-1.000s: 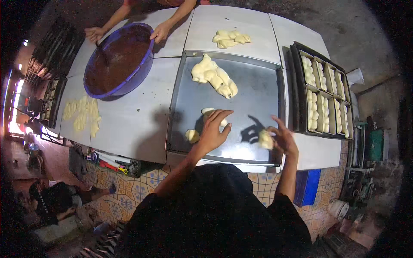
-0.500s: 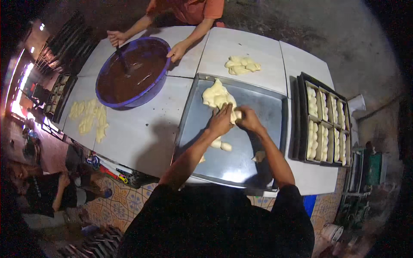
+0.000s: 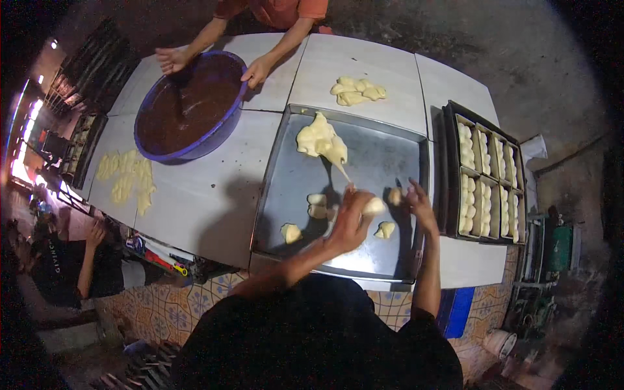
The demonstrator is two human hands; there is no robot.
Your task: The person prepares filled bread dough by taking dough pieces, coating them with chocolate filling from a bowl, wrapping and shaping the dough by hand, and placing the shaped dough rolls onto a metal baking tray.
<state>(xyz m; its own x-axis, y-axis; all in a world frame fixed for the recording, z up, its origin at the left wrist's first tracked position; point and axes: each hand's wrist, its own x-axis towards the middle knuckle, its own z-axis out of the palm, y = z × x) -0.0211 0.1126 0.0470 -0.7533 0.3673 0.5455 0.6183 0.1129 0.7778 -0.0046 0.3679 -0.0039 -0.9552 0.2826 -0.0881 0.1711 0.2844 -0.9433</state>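
Note:
A large metal tray (image 3: 364, 120) lies on the table before me. My left hand (image 3: 351, 224) is closed round a lump of pale dough (image 3: 374, 207), and a thin strand runs from it to the soft dough mass (image 3: 318, 138) at the tray's far left. To the right, my right hand (image 3: 420, 203) has its fingers apart. Beside its fingertips is a small, blurred dough bit (image 3: 394, 196); whether it touches the tray I cannot tell. Smaller dough pieces lie nearer me: one at the left (image 3: 291, 233), one at the right (image 3: 385, 230), and a smooth pair (image 3: 317, 205).
Another person's hands work at a purple bowl (image 3: 188, 155) of brown mixture, far left. Dough strips (image 3: 130, 179) lie on the white tabletop (image 3: 195, 214), with a dough heap (image 3: 357, 91) beyond the tray. Dark pans (image 3: 491, 175) holding dough rolls stand at the right.
My left hand has come back toward me from the dough mass, drawing out a strand. My right hand has moved right and nearer. The other person's hand at the bowl's left has spread its fingers.

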